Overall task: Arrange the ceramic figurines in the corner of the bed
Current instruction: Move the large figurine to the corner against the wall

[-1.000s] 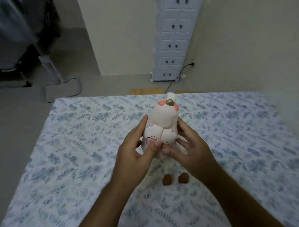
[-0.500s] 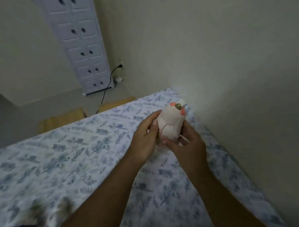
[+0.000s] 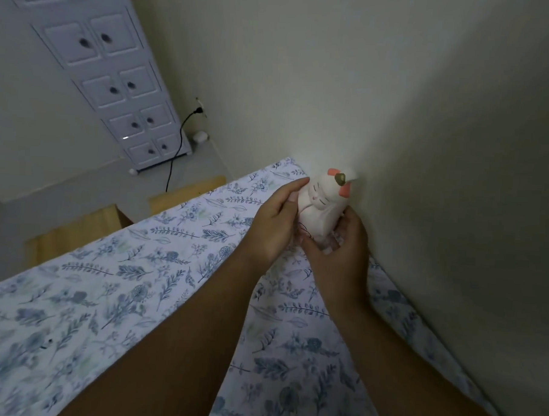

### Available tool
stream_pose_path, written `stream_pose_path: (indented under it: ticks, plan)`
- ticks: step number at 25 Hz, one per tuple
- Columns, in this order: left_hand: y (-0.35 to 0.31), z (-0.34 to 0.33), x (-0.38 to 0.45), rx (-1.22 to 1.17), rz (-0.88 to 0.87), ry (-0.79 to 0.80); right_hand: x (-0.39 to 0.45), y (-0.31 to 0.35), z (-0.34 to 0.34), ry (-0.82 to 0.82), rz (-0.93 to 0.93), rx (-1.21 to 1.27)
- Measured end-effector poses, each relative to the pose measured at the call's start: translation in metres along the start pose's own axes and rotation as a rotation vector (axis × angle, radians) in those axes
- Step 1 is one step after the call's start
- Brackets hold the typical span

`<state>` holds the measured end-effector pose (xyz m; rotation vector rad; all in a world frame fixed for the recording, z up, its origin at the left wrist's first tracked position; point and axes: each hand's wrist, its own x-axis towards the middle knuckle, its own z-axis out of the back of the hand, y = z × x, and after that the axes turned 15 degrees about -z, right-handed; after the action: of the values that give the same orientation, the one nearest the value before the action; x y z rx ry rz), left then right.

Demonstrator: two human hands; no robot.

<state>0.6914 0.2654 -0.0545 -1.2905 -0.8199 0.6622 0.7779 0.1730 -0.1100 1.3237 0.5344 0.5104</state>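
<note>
Both hands, left hand (image 3: pixel 277 222) and right hand (image 3: pixel 339 253), clasp the white ceramic figurine with coral ears (image 3: pixel 323 203) at two o'clock, over the leaf-print bed's (image 3: pixel 137 296) corner, near the cream wall (image 3: pixel 426 151).

White ceramic cat figurine (image 3: pixel 323 207), coral ears, gold knob on top, tilted right, over the bed (image 3: pixel 176 260) corner beside the wall.

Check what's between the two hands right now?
The white ceramic figurine, tilted, held between the left hand and the right hand at the bed corner by the wall. Head view shows it.
</note>
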Motion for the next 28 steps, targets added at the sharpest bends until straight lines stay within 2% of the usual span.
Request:
stream_pose_path:
  ticks: [13, 16, 19, 22, 24, 28]
  plan:
    - [0.013, -0.003, -0.001, -0.012, -0.003, -0.003, 0.001, -0.017, -0.001, -0.005, -0.038, -0.056]
    - [0.003, -0.001, -0.002, 0.022, 0.052, 0.005, 0.003, -0.011, 0.003, 0.039, -0.055, -0.059]
    - [-0.01, 0.017, -0.022, 0.053, 0.108, -0.025, -0.01, -0.006, 0.011, 0.014, -0.096, -0.23]
    - [-0.02, 0.052, -0.079, 0.255, 0.097, -0.097, -0.05, 0.001, 0.016, -0.093, -0.073, -0.423]
    - [-0.026, 0.08, -0.135, 0.409, 0.103, -0.113, -0.088, 0.009, 0.01, -0.01, 0.016, -0.512]
    - [-0.037, 0.15, -0.258, 0.748, 0.15, -0.129, -0.178, 0.022, -0.033, 0.359, 0.141, -0.779]
